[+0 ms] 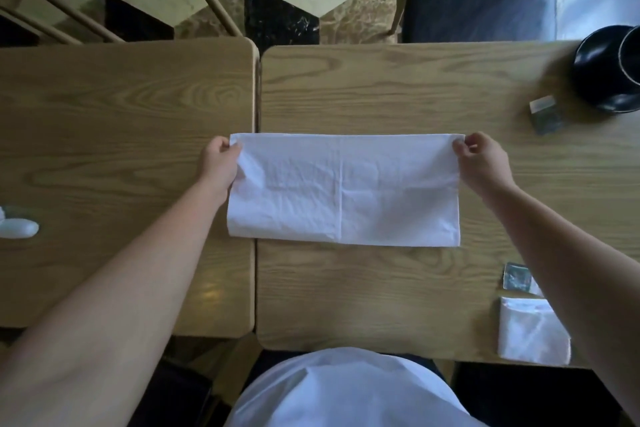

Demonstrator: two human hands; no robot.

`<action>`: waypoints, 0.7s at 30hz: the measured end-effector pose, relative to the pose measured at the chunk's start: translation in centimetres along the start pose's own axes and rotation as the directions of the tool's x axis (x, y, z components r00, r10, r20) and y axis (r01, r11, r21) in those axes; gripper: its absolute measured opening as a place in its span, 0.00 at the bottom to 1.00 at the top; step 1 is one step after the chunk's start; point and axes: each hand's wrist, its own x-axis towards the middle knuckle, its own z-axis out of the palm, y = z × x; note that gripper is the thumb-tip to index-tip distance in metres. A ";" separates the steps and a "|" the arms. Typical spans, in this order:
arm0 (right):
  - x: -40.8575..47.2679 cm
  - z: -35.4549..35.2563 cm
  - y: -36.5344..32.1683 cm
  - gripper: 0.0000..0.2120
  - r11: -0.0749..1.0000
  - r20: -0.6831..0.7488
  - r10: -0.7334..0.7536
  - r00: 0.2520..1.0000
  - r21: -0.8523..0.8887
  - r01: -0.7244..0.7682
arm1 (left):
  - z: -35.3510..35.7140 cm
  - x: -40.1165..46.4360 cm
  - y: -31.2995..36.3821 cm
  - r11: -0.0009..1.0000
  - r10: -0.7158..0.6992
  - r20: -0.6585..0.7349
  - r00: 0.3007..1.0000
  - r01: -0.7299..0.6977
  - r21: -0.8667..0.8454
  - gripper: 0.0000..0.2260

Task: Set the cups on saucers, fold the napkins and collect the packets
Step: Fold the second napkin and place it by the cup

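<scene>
Head view: two hands pinch one napkin; two packets.

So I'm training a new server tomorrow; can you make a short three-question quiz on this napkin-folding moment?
1. True or false: both hands pinch the far corners of the white napkin.
2. Multiple choice: the napkin lies A) wholly on the left table, B) across the gap between the two tables, C) on the chair.
3. Short answer: what sits at the right table's near right corner, beside the right forearm?

Key
1. True: the left hand pinches the far left corner, the right hand the far right.
2. B; most of it is on the right table.
3. A smaller folded napkin, with a packet just beyond it.
</scene>
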 end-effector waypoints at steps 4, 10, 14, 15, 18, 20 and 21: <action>0.7 0.3 -0.2 0.11 1.000 0.011 0.015 1.000 -0.027 -0.015 | 0.0 0.7 0.1 0.998 0.006 0.007 1.000 -0.007 0.061 0.12; 0.3 0.1 -0.7 0.14 0.997 0.031 0.053 0.998 -0.061 -0.051 | 0.3 0.4 0.8 0.992 0.055 -0.097 0.994 -0.043 0.122 0.07; -1.9 -0.2 -1.3 0.16 0.987 -0.084 -0.027 0.996 -0.158 0.013 | 0.3 -1.7 1.3 0.834 0.412 -0.200 0.889 -0.280 0.476 0.07; -3.1 0.1 -1.6 0.18 0.986 -0.116 -0.074 0.991 -0.160 0.055 | 0.7 -2.8 1.2 0.768 0.520 -0.149 0.841 -0.385 0.512 0.07; -7.8 3.1 -3.6 0.12 0.959 0.014 -0.238 0.971 -0.151 0.238 | 3.4 -7.8 0.5 0.606 0.649 0.211 0.731 -0.665 0.437 0.05; -11.2 6.4 -5.3 0.09 0.935 0.251 -0.287 0.924 -0.134 0.327 | 5.5 -11.3 -0.7 0.548 0.570 0.488 0.661 -0.749 0.373 0.05; -12.7 8.0 -6.0 0.10 0.925 0.349 -0.303 0.887 -0.115 0.361 | 6.3 -12.4 -1.5 0.551 0.521 0.563 0.642 -0.756 0.353 0.03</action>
